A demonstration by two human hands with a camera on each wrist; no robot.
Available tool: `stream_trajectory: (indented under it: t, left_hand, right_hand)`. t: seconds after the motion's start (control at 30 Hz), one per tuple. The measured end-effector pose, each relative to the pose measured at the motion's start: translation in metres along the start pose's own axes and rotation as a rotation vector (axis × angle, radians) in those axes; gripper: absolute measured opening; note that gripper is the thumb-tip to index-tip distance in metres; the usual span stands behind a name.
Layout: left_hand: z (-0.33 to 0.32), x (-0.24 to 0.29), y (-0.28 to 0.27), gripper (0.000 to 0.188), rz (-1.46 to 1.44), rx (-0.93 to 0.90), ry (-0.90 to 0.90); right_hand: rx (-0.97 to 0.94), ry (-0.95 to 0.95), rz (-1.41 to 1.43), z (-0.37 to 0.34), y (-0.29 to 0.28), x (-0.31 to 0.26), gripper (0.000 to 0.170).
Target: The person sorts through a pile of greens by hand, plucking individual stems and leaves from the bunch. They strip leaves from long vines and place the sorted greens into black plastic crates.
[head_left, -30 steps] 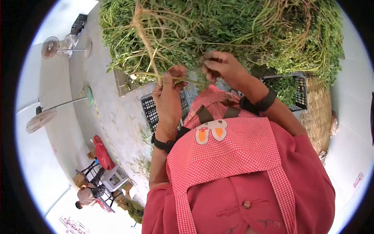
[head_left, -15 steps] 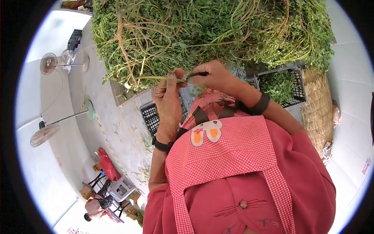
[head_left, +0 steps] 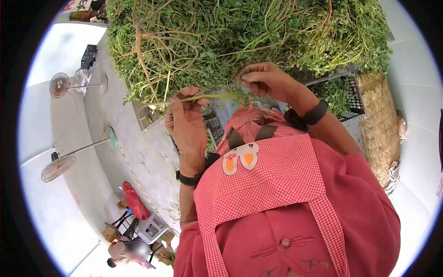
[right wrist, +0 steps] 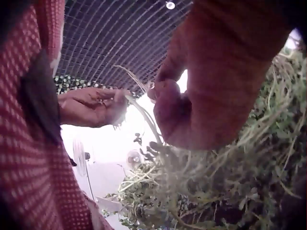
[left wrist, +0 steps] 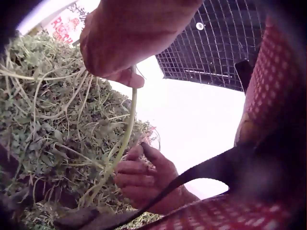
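A long pale-green plant stem (head_left: 217, 96) is pinched between the thumb and fingers of my left hand (head_left: 187, 124); it runs sideways toward the right hand, with small leaves at its far end. My right hand (head_left: 272, 85) is just above and right of that end, fingers curled, with no held thing showing. In the left wrist view, the stem (left wrist: 127, 136) passes beside the right hand (left wrist: 146, 179), whose thumb has a dark tip. In the right wrist view, thumb and forefinger of the right hand (right wrist: 206, 100) come together. Beyond both hands rises a large heap of leafy greens (head_left: 240, 37).
A black crate (head_left: 353, 94) with greens stands at right beside a straw-covered bundle (head_left: 380, 120). Another dark crate (head_left: 213, 129) is partly hidden behind the left hand. Fans (head_left: 60, 85) stand at left. Another person (head_left: 122, 253) is at the lower left near a white crate (head_left: 150, 228).
My hands came together at the stem half a second ago, then moved apart: the left went left and slightly down with the stem, the right moved right and up. More of the stem shows between them.
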State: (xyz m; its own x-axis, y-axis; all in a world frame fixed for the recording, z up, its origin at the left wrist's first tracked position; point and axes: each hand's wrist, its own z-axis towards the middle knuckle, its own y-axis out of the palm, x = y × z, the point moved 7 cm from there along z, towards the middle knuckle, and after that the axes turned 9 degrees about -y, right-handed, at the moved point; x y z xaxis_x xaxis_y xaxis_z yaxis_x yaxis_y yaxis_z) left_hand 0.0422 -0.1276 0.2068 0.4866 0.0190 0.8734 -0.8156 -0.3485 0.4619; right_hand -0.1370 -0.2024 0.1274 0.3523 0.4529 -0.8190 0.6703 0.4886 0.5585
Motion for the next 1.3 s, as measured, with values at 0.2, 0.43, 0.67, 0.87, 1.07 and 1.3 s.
stream_trajectory:
  t: [0.2,0.43,0.67,0.87,1.07,1.3]
  left_hand:
    - [0.002,0.001,-0.007,0.033,-0.122,0.095,-0.023]
    - [0.0,-0.01,-0.002,0.032,-0.141,0.072,-0.097]
    - [-0.003,-0.02,0.01,0.032,0.145,-0.014,-0.049]
    - [-0.007,-0.012,0.02,0.035,0.476,-0.037,0.011]
    - [-0.003,-0.011,0.019,0.04,0.301,-0.115,-0.085]
    - [0.003,-0.013,0.036,0.038,0.291,-0.226,-0.096]
  right_hand:
    - [-0.194,0.192,-0.228,-0.029,0.029,0.008,0.037]
    - [0.008,0.059,0.184,-0.008,0.034,0.015,0.028]
    - [-0.042,0.036,0.07,-0.006,0.043,0.005,0.017]
    - [0.033,-0.149,-0.536,-0.001,0.0,0.012,0.021]
    - [0.086,-0.004,0.153,-0.021,-0.022,-0.028,0.022]
    - [-0.349,-0.09,-0.421,-0.001,0.026,-0.007,0.029]
